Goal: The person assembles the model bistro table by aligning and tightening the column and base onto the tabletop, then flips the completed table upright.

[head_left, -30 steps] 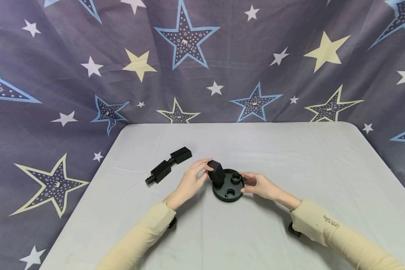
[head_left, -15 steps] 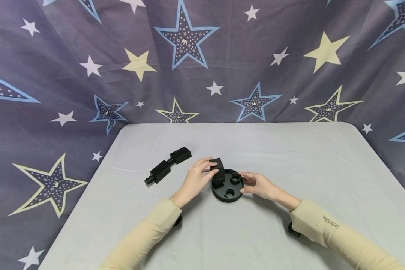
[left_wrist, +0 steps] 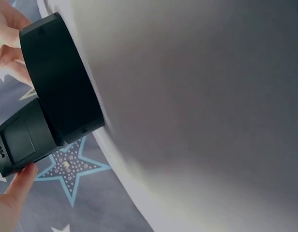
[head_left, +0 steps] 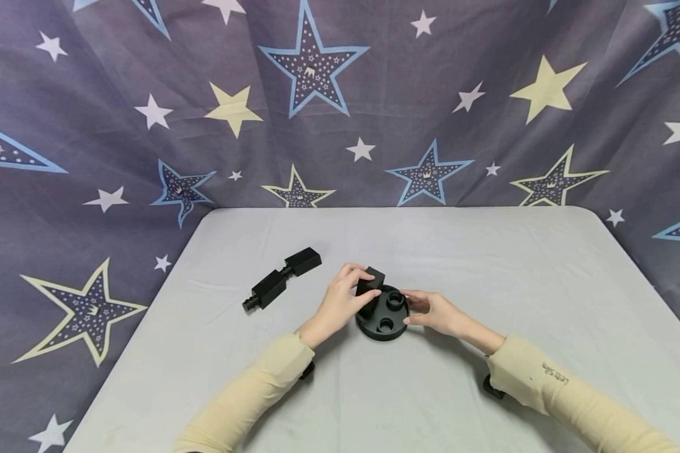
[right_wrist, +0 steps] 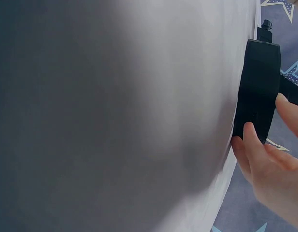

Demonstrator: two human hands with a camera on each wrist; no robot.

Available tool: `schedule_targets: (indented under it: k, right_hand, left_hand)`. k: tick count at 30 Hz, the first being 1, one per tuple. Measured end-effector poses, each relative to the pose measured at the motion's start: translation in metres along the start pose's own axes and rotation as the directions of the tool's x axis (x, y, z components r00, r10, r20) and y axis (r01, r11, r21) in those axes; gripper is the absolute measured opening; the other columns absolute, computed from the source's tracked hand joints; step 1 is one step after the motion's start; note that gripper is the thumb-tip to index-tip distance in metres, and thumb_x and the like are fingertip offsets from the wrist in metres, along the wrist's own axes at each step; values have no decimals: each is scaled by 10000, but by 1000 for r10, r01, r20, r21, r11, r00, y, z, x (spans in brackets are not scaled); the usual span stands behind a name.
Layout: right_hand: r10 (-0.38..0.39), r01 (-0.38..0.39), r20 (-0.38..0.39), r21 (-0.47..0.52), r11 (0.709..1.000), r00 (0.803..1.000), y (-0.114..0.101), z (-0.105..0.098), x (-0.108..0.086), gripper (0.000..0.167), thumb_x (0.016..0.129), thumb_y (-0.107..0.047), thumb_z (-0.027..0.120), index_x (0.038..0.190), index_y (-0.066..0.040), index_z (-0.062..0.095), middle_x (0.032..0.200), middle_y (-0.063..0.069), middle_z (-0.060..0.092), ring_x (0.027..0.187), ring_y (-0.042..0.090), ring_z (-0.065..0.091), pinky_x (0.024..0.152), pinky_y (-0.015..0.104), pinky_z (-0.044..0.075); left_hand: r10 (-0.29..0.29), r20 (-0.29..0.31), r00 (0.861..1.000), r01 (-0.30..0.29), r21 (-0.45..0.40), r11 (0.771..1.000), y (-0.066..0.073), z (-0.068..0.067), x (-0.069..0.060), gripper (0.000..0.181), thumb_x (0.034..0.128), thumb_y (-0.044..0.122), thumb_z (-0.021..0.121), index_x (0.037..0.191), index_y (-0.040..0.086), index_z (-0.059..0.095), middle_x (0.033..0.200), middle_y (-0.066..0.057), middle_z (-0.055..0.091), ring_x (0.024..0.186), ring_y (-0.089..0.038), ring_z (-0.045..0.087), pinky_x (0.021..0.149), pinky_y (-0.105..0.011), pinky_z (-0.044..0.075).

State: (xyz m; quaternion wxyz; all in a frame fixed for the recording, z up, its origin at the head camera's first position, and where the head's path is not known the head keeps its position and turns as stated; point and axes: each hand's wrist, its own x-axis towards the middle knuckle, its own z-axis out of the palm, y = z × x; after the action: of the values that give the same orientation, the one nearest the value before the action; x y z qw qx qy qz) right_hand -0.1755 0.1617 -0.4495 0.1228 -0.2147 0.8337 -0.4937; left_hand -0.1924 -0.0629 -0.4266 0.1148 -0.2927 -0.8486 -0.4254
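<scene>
One part on another, held from both sides

Head view: A black round base [head_left: 398, 316] sits on the white table [head_left: 487, 251], about midway between its left and right edges. A black block [head_left: 374, 275] stands on the base, on the side toward the table's left edge. The left hand [head_left: 337, 303] holds this block, with fingers on one side and thumb on the other. The right hand [head_left: 439, 313] holds the rim of the base, its finger and thumb a little way apart. Two round holes [head_left: 395, 299] on the base have nothing in them. Two joined blocks [head_left: 270, 288] lie near the left edge, toward the far left corner.

Left wrist view: The block meets the top of the base and looks a bit tipped. I cannot tell if it is all the way in.

Right wrist view: The right hand's fingertips touch the side of the base, and the base rests on the table.

The step looks like fixing the block to the base, maybe with a twist. The next move seems to call for a steady base, a straight block and a gentle turn.
</scene>
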Motion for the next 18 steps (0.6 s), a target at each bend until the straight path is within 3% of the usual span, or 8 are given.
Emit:
schedule_targets:
  k: [6, 11, 15, 18]
  right_hand:
    - [4, -4, 9, 3, 1000, 1000, -1, 0, -1, 568, 788, -88, 658, 1276, 66, 413, 1229, 263, 468, 1091, 374, 484, 898, 430, 420]
    - [7, -7, 11, 9, 1000, 1000, -1, 0, -1, 571, 788, -89, 658, 1278, 66, 409, 1232, 265, 464, 1093, 376, 481, 901, 428, 419]
    - [14, -14, 10, 2, 1000, 1000, -1, 1, -1, 570, 789, -87, 656, 1279, 65, 409, 1234, 267, 461, 1095, 377, 478, 901, 428, 419]
    - [22, -22, 10, 1, 1000, 1000, -1, 1, -1, 569, 791, -83, 653, 1283, 63, 406, 1242, 267, 453, 1101, 380, 471, 896, 432, 422]
  left_hand:
    - [19, 98, 995, -20, 9, 1000, 1, -2, -2, 284, 866, 170, 576, 1123, 52, 552, 1166, -80, 507, 1085, -198, 499, 886, -328, 441]
    - [21, 215, 976, -25, 16, 1000, 1, -6, -6, 345, 925, 144, 462, 1260, 61, 466, 1294, -83, 436, 1201, -197, 404, 979, -356, 357]
    - [52, 267, 962, -64, 38, 997, 2, -9, -7, 333, 934, 75, 414, 1259, 69, 483, 1353, -89, 378, 1251, -201, 343, 1009, -365, 318]
    - [43, 268, 962, -62, 64, 996, 5, -10, -7, 312, 927, 68, 419, 1217, 97, 532, 1357, -84, 374, 1240, -203, 360, 999, -366, 332]
